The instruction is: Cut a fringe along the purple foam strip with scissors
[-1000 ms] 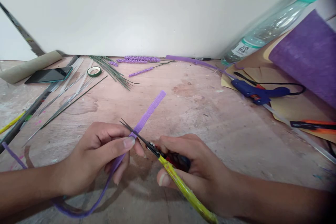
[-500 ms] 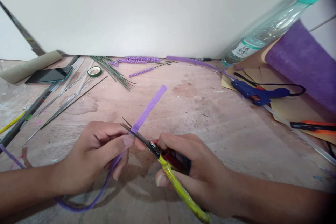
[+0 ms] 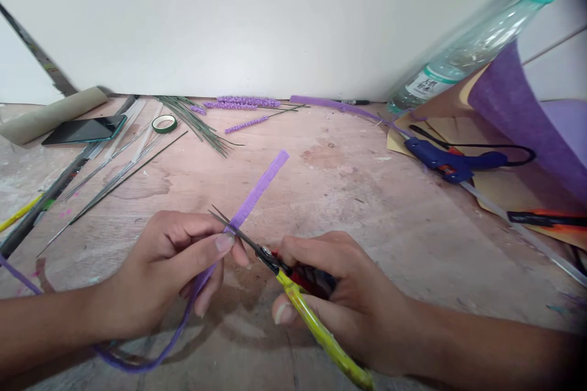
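Note:
Between its thumb and fingers, my left hand point(image 3: 183, 263) pinches a long purple strip point(image 3: 261, 186). One end of the strip sticks up to the right, with small cuts along its edge; the rest hangs below the hand in a loop toward the left. My right hand point(image 3: 342, 293) is closed on the handles of a pair of scissors point(image 3: 316, 330), one of them wrapped in yellow. The scissor blades lie across the strip just above my left thumb, their tips slightly apart.
Purple flower stems point(image 3: 247, 102), green wires point(image 3: 197, 125), a tape roll point(image 3: 164, 124), a phone point(image 3: 85, 129) and a grey-green roll point(image 3: 55, 115) lie at back and left. At right are a blue glue gun point(image 3: 454, 162), a bottle point(image 3: 468, 55), purple sheet point(image 3: 518, 116) and cutter point(image 3: 545, 219).
The scissor blades have come closer together across the strip. At the right, the purple sheet has shifted in view and shows more of its lighter part.

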`<control>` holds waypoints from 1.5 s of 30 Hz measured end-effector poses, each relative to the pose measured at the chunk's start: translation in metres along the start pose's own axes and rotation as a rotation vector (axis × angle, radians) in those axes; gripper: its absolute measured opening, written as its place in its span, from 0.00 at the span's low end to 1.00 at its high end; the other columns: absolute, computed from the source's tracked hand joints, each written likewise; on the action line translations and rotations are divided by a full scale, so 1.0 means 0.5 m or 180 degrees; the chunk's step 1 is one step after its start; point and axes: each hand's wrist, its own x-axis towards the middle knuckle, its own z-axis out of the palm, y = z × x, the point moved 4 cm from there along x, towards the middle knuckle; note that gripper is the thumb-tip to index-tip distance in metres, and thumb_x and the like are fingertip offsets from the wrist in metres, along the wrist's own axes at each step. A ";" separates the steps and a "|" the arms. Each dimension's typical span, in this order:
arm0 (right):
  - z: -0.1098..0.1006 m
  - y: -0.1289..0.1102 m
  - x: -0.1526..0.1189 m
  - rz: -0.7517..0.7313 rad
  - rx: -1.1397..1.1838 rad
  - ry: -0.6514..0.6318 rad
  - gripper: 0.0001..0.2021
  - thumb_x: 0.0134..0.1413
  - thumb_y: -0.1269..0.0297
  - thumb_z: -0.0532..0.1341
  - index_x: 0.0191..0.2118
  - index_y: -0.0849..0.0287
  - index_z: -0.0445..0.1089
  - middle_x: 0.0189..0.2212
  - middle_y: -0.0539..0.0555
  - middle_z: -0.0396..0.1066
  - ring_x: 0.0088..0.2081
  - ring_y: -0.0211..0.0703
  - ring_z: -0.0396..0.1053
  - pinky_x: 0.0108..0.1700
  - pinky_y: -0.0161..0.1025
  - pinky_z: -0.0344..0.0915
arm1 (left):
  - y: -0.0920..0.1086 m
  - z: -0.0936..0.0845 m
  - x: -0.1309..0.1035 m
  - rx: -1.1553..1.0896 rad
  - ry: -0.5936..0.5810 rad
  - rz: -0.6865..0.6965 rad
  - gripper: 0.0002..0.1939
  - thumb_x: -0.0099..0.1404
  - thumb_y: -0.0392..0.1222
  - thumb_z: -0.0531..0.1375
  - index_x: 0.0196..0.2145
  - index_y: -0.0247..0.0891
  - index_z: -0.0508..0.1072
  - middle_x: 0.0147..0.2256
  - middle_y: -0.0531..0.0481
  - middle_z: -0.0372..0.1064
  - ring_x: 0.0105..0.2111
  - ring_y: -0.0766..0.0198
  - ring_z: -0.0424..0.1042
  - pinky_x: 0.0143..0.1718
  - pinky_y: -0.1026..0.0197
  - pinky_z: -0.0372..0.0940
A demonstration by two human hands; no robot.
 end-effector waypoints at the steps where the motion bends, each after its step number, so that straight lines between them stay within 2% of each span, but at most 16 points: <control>1: 0.000 0.000 0.000 0.0023 0.0047 -0.0021 0.23 0.60 0.46 0.64 0.25 0.59 0.62 0.19 0.41 0.48 0.21 0.31 0.46 0.22 0.31 0.46 | 0.001 0.001 0.000 -0.0007 -0.0007 -0.0020 0.17 0.71 0.51 0.59 0.32 0.36 0.78 0.12 0.55 0.65 0.13 0.73 0.56 0.17 0.71 0.49; 5: 0.003 -0.004 0.000 0.0138 0.0189 -0.0254 0.24 0.62 0.41 0.60 0.30 0.59 0.65 0.21 0.43 0.50 0.23 0.32 0.48 0.24 0.33 0.48 | 0.002 0.005 -0.001 -0.0020 -0.0111 -0.0080 0.17 0.71 0.50 0.59 0.32 0.36 0.78 0.12 0.55 0.64 0.12 0.73 0.56 0.16 0.71 0.47; 8: 0.004 -0.005 -0.001 0.0193 0.0249 -0.0330 0.23 0.62 0.42 0.59 0.34 0.60 0.68 0.21 0.43 0.52 0.23 0.33 0.49 0.24 0.33 0.49 | 0.001 0.005 -0.001 -0.0028 -0.0178 -0.0077 0.17 0.70 0.51 0.59 0.33 0.35 0.77 0.13 0.55 0.65 0.12 0.73 0.57 0.16 0.71 0.48; 13: 0.003 -0.001 -0.003 0.0300 0.0340 -0.0186 0.26 0.58 0.41 0.62 0.24 0.58 0.57 0.20 0.43 0.50 0.22 0.31 0.47 0.23 0.34 0.47 | -0.002 0.003 -0.002 -0.0066 -0.0133 -0.0099 0.17 0.70 0.52 0.60 0.31 0.35 0.77 0.12 0.55 0.65 0.12 0.73 0.57 0.16 0.71 0.48; 16: 0.003 0.000 -0.003 0.0247 0.0345 -0.0120 0.26 0.58 0.41 0.63 0.24 0.58 0.58 0.19 0.42 0.49 0.22 0.31 0.47 0.23 0.33 0.46 | -0.001 0.005 0.000 -0.0116 -0.0118 -0.0160 0.17 0.69 0.52 0.60 0.32 0.36 0.79 0.12 0.55 0.64 0.11 0.73 0.56 0.16 0.71 0.48; 24: 0.002 -0.003 0.003 0.0104 0.0268 -0.0059 0.24 0.60 0.44 0.62 0.24 0.58 0.60 0.19 0.42 0.47 0.21 0.31 0.46 0.21 0.32 0.46 | 0.008 0.011 0.003 -0.0266 -0.0084 -0.0159 0.15 0.67 0.48 0.61 0.30 0.34 0.79 0.12 0.54 0.63 0.12 0.72 0.58 0.16 0.70 0.48; 32: 0.001 -0.005 0.002 0.0022 0.0230 -0.0017 0.21 0.61 0.48 0.62 0.26 0.58 0.60 0.19 0.41 0.47 0.21 0.31 0.45 0.21 0.31 0.46 | 0.011 0.009 0.003 -0.0032 0.0065 -0.0044 0.15 0.68 0.48 0.59 0.30 0.34 0.78 0.13 0.55 0.63 0.12 0.72 0.58 0.15 0.70 0.47; 39: -0.001 -0.007 -0.001 -0.0123 0.0044 -0.0126 0.13 0.59 0.62 0.63 0.28 0.57 0.59 0.21 0.41 0.48 0.22 0.31 0.47 0.23 0.32 0.47 | 0.017 0.008 -0.001 0.0075 0.0230 0.0143 0.14 0.69 0.46 0.58 0.31 0.35 0.77 0.11 0.58 0.60 0.11 0.73 0.55 0.15 0.70 0.47; 45: 0.000 -0.011 0.002 -0.0163 -0.0218 -0.0011 0.17 0.56 0.60 0.66 0.26 0.57 0.57 0.19 0.40 0.49 0.21 0.30 0.48 0.22 0.31 0.46 | 0.018 0.004 -0.002 0.0195 0.0325 0.0305 0.14 0.70 0.45 0.57 0.29 0.35 0.75 0.11 0.57 0.61 0.11 0.73 0.56 0.16 0.69 0.49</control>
